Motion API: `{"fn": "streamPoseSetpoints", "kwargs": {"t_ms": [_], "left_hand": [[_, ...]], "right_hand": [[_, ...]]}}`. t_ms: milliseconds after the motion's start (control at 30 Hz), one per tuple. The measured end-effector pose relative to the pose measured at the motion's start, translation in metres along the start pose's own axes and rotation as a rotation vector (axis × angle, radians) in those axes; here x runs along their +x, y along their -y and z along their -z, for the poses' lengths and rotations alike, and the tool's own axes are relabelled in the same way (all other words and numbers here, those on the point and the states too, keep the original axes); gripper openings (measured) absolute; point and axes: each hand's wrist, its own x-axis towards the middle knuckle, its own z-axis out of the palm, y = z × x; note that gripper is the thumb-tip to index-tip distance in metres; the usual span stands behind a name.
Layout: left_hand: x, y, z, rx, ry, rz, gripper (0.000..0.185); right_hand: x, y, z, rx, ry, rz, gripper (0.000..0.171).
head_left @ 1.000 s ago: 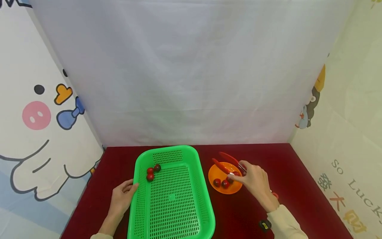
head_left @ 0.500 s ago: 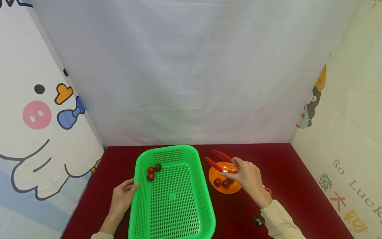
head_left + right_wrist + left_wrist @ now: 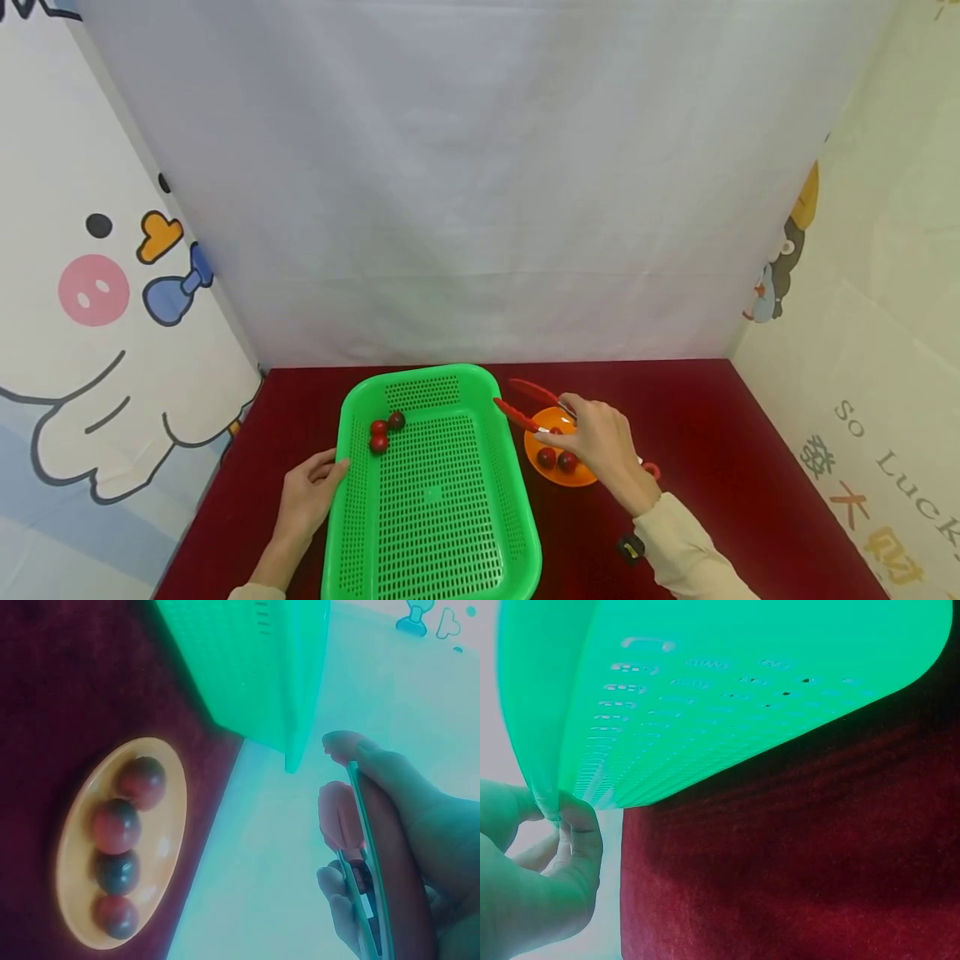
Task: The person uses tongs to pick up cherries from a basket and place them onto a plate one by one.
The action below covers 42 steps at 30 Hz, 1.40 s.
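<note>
My left hand (image 3: 309, 492) pinches the left rim of a green plastic basket (image 3: 517, 500); the left wrist view shows thumb and fingers (image 3: 581, 825) at that rim. My right hand (image 3: 596, 437) holds red-tipped tongs (image 3: 517, 414) between thumb and fingers. The tongs' tips stand apart with no tomato visible between them, near the basket's right rim and above an orange plate (image 3: 558, 482). Several small dark red tomatoes (image 3: 118, 826) lie on that plate, partly hidden by the hand in the head view. Inside the basket, 3 tomatoes (image 3: 378, 443) sit together at the upper left.
A dark red cloth (image 3: 712, 467) covers the table. A white curtain (image 3: 480, 183) hangs behind it, and printed panels (image 3: 862, 333) flank both sides. A small black device (image 3: 632, 547) is at the right wrist.
My right hand and the tongs have moved left, from over the plate towards the basket's right rim. The left hand and the basket have stayed in place.
</note>
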Motion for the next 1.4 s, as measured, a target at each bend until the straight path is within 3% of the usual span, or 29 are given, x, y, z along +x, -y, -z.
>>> {"fn": "streamPoseSetpoints", "kwargs": {"t_ms": [667, 1400], "left_hand": [[0.001, 0.000, 0.000, -0.002, 0.001, -0.015, 0.047], [0.001, 0.000, -0.001, -0.001, 0.000, -0.003, 0.046]], "right_hand": [[0.017, 0.028, -0.016, -0.006, -0.005, 0.112, 0.049], [0.037, 0.061, -0.032, -0.064, 0.110, 0.221, 0.050]]}}
